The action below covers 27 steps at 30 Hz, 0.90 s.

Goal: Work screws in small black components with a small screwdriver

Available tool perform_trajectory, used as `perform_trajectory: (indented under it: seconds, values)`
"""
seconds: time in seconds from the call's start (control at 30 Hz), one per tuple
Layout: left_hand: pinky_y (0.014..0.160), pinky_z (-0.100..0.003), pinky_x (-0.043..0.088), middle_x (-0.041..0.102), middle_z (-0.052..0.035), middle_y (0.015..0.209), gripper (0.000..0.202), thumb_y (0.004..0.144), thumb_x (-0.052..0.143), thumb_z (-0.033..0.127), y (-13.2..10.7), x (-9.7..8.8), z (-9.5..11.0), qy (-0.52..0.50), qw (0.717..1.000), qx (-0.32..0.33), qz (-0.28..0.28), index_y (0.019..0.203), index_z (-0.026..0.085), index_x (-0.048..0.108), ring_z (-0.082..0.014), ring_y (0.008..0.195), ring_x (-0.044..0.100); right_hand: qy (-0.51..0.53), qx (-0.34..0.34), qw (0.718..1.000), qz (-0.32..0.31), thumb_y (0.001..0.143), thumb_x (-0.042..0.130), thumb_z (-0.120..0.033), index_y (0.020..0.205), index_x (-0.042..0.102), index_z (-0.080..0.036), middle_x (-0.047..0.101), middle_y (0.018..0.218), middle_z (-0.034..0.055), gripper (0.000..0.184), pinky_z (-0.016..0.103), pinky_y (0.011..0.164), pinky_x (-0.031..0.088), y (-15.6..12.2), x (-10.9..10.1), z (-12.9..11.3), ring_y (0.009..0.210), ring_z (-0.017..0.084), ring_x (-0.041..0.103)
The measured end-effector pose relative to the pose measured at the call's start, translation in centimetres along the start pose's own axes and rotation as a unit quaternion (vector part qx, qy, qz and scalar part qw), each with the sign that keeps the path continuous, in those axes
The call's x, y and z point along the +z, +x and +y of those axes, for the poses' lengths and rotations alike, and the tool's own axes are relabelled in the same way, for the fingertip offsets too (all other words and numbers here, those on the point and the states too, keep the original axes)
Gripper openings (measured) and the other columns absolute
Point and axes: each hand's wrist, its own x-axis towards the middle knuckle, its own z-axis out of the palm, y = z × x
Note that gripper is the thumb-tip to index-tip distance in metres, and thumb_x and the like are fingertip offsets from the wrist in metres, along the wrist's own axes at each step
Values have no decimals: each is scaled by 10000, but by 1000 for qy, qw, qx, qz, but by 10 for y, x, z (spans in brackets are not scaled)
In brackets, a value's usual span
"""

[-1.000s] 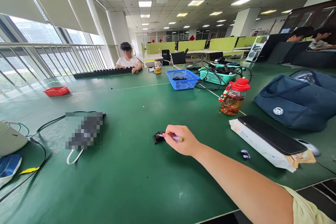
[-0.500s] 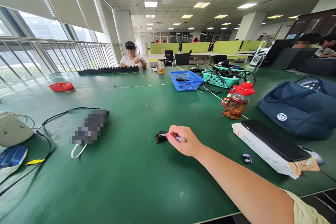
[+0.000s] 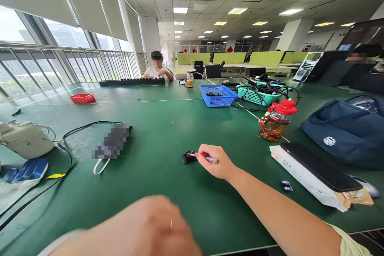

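Observation:
My right hand [image 3: 217, 163] rests on the green table [image 3: 156, 192], fingers closed around a thin pen-like tool [image 3: 207, 158]. The tool's tip touches a small black part [image 3: 189, 157] lying flat just left of the hand. My left hand [image 3: 144, 228] fills the bottom edge close to the camera. It is blurred, a ring shows on one finger, and its fingers cannot be made out.
A red-lidded jar [image 3: 276, 122], a blue bag [image 3: 342, 132] and a phone on a white packet [image 3: 318, 172] lie to the right. Blue basket [image 3: 217, 95] and teal basket [image 3: 255, 93] stand behind. A cabled device [image 3: 112, 142] and a cream appliance [image 3: 25, 139] lie left. A person sits at a keyboard [image 3: 132, 81].
My left hand has come into view at the bottom edge. The view has shifted slightly; my right hand stays on the tool at the black part.

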Motion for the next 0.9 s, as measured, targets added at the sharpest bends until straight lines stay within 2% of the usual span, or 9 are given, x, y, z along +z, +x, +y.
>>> perform_trajectory:
  seconds: [0.03, 0.1, 0.17, 0.23, 0.33, 0.4, 0.47, 0.67, 0.9]
  values:
    - [889, -334, 545, 690, -34, 1097, 226, 907, 553, 392, 18, -5, -11, -19, 1000, -8, -7, 1109, 352, 645, -204, 987, 640, -1, -4, 1000, -3, 877, 502, -295, 657, 472, -208, 470, 576, -46, 238, 217, 527, 329, 0, 0, 0, 512, 91, 386]
    - [918, -357, 531, 699, -18, 1088, 257, 923, 516, 350, 54, -6, -37, -30, 996, -84, 23, 1153, 327, 628, -204, 1002, 638, -2, -11, 1000, -8, 874, 507, -295, 668, 478, -208, 488, 591, -43, 226, 219, 538, 340, 0, -1, 1, 524, 93, 398]
    - [970, -401, 498, 686, -31, 1150, 283, 914, 518, 353, 79, 7, -64, 6, 985, -153, 75, 1166, 277, 623, -231, 1081, 609, -2, -12, 1000, -9, 873, 510, -293, 666, 472, -209, 488, 593, -46, 226, 220, 540, 341, 1, -2, 1, 525, 92, 398]
    - [1012, -449, 466, 658, -62, 1235, 350, 891, 557, 379, 90, 31, -88, 32, 974, -206, 89, 1207, 234, 602, -271, 1166, 563, -3, -3, 1000, -8, 875, 506, -291, 658, 464, -209, 469, 582, -50, 236, 219, 531, 330, 1, -2, 1, 518, 89, 386]
    - [1040, -488, 439, 633, -80, 1291, 450, 862, 602, 408, 85, 66, -113, 43, 966, -238, 91, 1271, 224, 561, -299, 1231, 515, 2, 8, 1000, -9, 874, 510, -296, 656, 465, -208, 457, 574, -52, 240, 218, 520, 319, 2, -2, 1, 514, 87, 381]
    - [1044, -501, 431, 644, -78, 1275, 463, 854, 615, 398, 77, 78, -121, 44, 966, -239, 85, 1280, 227, 558, -305, 1234, 508, 11, 10, 1000, -5, 875, 517, -304, 656, 468, -207, 459, 574, -52, 244, 218, 518, 320, 2, -2, 1, 511, 85, 379]
    - [1038, -507, 431, 670, -73, 1228, 434, 862, 604, 371, 73, 83, -125, 43, 967, -239, 80, 1272, 233, 570, -308, 1221, 513, 18, 13, 1000, 1, 879, 523, -317, 658, 477, -205, 463, 574, -51, 253, 219, 520, 324, 2, -1, 2, 509, 84, 379]
    - [1035, -520, 435, 708, -64, 1146, 366, 877, 574, 355, 77, 81, -131, 29, 964, -250, 85, 1223, 238, 602, -311, 1217, 514, 26, 16, 999, 14, 901, 531, -387, 681, 534, -201, 487, 587, -34, 288, 225, 525, 336, 1, 1, 8, 532, 93, 396]
    - [1023, -492, 451, 695, -70, 1141, 322, 874, 583, 382, 81, 85, -133, 16, 965, -240, 101, 1158, 233, 608, -288, 1186, 537, 31, 15, 999, 11, 906, 515, -416, 670, 515, -205, 469, 556, -43, 317, 220, 495, 323, 3, 0, 4, 497, 87, 376]
